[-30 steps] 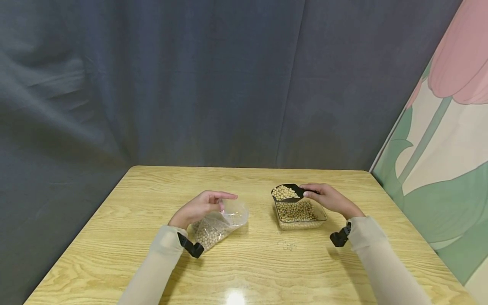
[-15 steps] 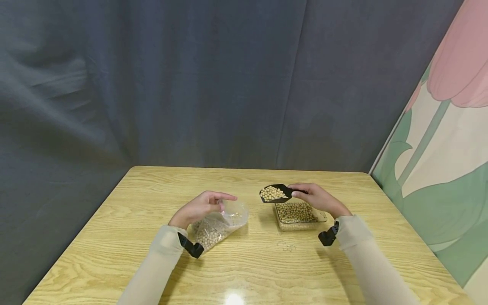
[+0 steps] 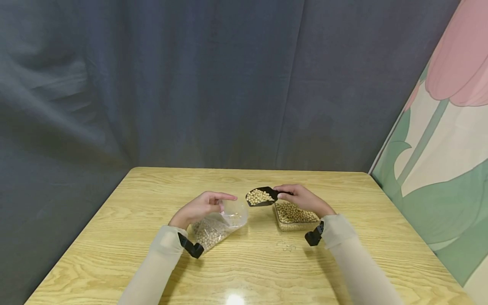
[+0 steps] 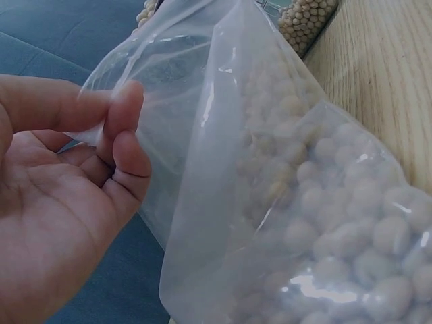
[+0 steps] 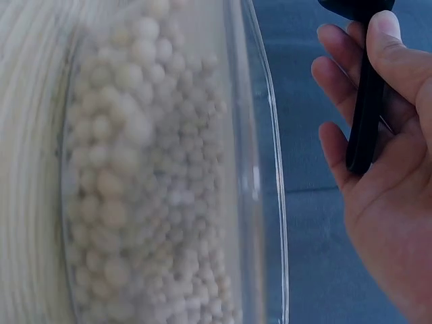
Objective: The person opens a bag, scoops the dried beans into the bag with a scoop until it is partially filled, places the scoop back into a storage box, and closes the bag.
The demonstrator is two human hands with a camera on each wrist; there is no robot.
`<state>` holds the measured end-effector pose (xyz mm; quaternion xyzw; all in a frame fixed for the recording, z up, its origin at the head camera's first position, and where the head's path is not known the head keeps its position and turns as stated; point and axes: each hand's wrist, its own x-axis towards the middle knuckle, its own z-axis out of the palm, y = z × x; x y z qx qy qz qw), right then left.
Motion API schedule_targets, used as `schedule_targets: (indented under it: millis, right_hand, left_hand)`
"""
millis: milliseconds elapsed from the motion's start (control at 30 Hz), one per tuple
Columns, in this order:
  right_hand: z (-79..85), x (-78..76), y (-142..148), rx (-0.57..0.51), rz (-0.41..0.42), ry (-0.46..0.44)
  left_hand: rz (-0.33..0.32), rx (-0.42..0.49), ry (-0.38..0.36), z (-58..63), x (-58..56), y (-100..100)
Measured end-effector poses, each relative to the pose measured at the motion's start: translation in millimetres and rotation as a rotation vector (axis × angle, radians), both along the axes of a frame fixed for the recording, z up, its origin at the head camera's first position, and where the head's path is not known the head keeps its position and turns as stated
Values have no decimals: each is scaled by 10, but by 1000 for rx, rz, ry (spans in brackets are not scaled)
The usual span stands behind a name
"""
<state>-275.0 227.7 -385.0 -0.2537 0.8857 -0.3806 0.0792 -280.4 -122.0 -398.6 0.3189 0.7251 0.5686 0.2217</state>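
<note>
Currently, the black scoop (image 3: 270, 194), full of beans (image 3: 257, 197), is held above the desk (image 3: 267, 275), between bag (image 3: 213, 233) and clear tub (image 3: 298, 227); handle (image 5: 368, 115) clamped in right grip (image 3: 303, 199). Likely stiff, nose-heavy: best held well forward. Limp, slippery-looking bag is pinched by left grip (image 3: 200, 207).

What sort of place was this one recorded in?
Probably an indoor recording corner set up for tabletop work: a wood-grain table, dark blue cloth hanging behind it, and a large tulip picture at the right.
</note>
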Motion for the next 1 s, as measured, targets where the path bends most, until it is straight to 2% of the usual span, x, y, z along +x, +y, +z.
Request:
schedule_targets:
  millis: [400, 667, 800, 1000]
  right_hand:
    - [-46, -21, -217, -19, 55, -14]
    - [-53, -29, -308, -5, 55, -30]
    - [-51, -29, -336, 12, 71, -7]
    - [-21, -22, -370, 43, 87, 15]
  left_hand:
    - [-9, 13, -9, -22, -17, -5]
    - [-1, 26, -10, -9, -7, 2]
    - [5, 27, -16, -13, -9, 3]
    - [-19, 45, -5, -23, -7, 5]
